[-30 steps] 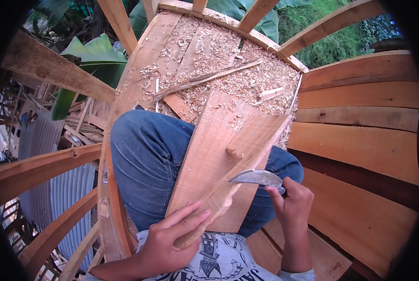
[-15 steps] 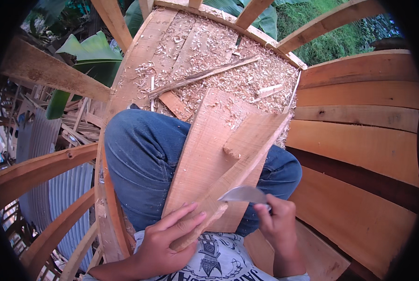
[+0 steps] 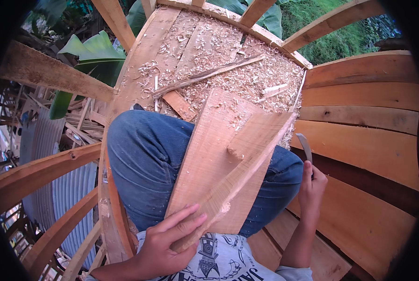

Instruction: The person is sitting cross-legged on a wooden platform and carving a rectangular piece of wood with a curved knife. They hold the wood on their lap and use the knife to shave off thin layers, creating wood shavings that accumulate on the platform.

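Note:
A shaped wooden piece (image 3: 229,189) with a broader far end runs slantwise across my lap, resting on a flat wooden board (image 3: 193,175). My left hand (image 3: 169,238) is wrapped round its near, narrow end, fingers over the top. A small pale raised chip or cut shows on its right edge, just beyond my fingers. Out to the right, above my knee's outer side, my right hand (image 3: 313,183) grips the handle of a curved knife (image 3: 305,146). The blade points up and away, apart from the wood. Most of the handle is hidden in my fist.
Wood shavings (image 3: 218,40) cover much of the plank floor ahead, with a long split stick (image 3: 209,75) and small offcuts among them. A plank wall (image 3: 359,140) rises close on my right. Slanting wooden posts (image 3: 55,75) stand along the left.
My right hand has swung the knife off the wooden piece, up and out to the right. My left hand keeps its hold on the near end. The view has shifted slightly.

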Motion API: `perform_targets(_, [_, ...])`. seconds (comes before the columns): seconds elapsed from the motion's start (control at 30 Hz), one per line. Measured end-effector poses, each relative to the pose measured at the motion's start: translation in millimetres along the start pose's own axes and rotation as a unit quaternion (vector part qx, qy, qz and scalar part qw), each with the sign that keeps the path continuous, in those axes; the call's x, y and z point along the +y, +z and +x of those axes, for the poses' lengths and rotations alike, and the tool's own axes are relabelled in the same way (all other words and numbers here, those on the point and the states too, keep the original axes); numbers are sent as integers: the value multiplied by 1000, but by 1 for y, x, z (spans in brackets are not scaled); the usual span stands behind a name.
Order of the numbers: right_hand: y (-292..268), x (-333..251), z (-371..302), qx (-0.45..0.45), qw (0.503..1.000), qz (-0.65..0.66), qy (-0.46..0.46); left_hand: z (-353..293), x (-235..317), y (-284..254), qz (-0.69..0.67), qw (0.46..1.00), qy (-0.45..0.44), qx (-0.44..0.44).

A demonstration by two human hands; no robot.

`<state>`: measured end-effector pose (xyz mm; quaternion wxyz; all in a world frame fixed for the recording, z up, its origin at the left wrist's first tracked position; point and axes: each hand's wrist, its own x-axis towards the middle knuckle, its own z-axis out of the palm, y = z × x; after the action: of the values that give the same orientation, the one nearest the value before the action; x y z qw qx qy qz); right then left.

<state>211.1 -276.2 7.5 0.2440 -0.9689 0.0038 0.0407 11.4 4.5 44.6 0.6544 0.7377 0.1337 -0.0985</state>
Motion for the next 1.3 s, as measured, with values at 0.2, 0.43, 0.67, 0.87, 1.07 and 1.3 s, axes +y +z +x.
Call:
perform_targets(0.2, [16, -61, -64, -152, 975, 24, -162, 1, 0, 3, 26, 1000, -12, -12])
perform_targets(0.43, [20, -58, -35, -96, 970, -65, -215, 3, 2, 2, 3, 1000, -22, -12])
perform_targets(0.67, [29, -42, -29, -52, 975, -60, -208, 7, 5, 4, 21, 1000, 1, -10])
perform_targets(0.87, [7, 10, 15, 25, 996, -62, 64, -6, 0, -1, 1, 1000, -18, 1])
perform_targets(1.07, [-4, 6, -25, -36, 997, 68, -17, -1, 3, 3, 29, 1000, 6, 7])
perform_targets(1.3, [22, -66, -55, -124, 967, -44, -216, -8, -5, 9, 24, 999, -6, 21])
